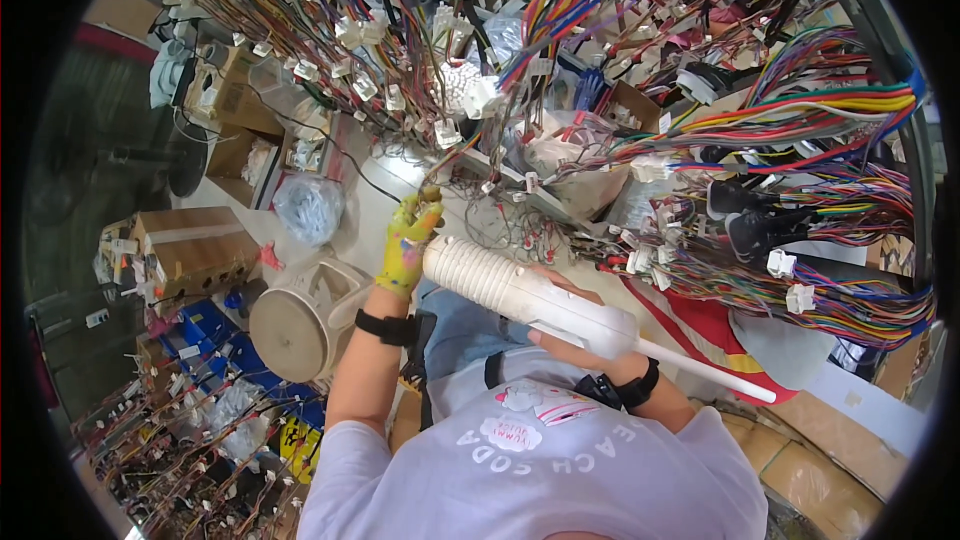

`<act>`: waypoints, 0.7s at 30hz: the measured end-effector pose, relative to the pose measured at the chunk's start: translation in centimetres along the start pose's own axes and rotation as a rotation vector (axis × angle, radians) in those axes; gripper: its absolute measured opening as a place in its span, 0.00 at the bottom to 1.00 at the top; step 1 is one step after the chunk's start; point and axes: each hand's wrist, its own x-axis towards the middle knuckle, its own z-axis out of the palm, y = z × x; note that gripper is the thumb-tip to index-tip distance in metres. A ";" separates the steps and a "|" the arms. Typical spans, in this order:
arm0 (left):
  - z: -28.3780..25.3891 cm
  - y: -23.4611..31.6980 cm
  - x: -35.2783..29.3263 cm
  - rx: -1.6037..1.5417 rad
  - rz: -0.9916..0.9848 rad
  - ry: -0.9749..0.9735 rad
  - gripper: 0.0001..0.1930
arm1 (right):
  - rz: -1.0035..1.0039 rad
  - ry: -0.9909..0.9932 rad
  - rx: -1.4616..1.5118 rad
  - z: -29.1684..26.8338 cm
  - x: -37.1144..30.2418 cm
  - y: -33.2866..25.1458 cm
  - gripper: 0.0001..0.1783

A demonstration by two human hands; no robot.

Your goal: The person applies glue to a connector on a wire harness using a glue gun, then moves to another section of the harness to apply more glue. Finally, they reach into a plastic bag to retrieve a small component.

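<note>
Hands apart, the right hand (590, 353) clasps a white ribbed tool (585, 317); the yellow-gloved left hand (406, 245) (its grip unclear) is at a dark wire (372, 183).

White lettering (493, 464), pink-lettered cloud badge (509, 433) on pale lilac shirt (440, 505).

Left hand (407, 248) farther forward, half-curled; right hand (572, 352) in a clasp.
</note>
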 end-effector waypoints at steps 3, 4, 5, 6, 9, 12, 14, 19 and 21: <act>-0.3 -0.8 -1.3 -0.580 -0.171 -0.176 0.22 | -0.083 -0.053 -0.137 -0.1 0.0 0.8 0.26; -0.3 -1.2 -1.8 -0.688 -0.249 -0.171 0.22 | -0.123 -0.072 -0.179 -0.1 0.0 1.1 0.26; 0.0 -1.7 -2.3 -0.710 -0.188 -0.161 0.21 | -0.111 -0.087 -0.191 -0.1 -0.1 1.3 0.27; 0.3 -2.3 -2.8 -0.725 -0.151 -0.128 0.21 | -0.104 -0.099 -0.197 0.0 -0.2 1.5 0.28; 0.4 -3.9 -2.6 -0.576 -0.020 -0.095 0.20 | -0.019 -0.123 -0.150 0.1 -0.4 2.0 0.31; 0.0 -5.1 -1.9 -0.788 -0.181 -0.173 0.23 | 0.138 -0.136 -0.059 0.3 -0.7 1.9 0.32; 0.1 -5.5 -2.0 -0.876 -0.268 -0.169 0.25 | 0.189 -0.127 -0.051 0.3 -0.8 1.7 0.32; 1.2 -4.4 -2.9 -0.731 -0.115 -0.075 0.30 | 0.179 -0.071 -0.120 0.4 -0.6 1.1 0.30; 1.3 -3.7 -3.0 -0.894 -0.124 -0.132 0.30 | 0.178 -0.078 -0.162 0.4 -0.5 1.1 0.29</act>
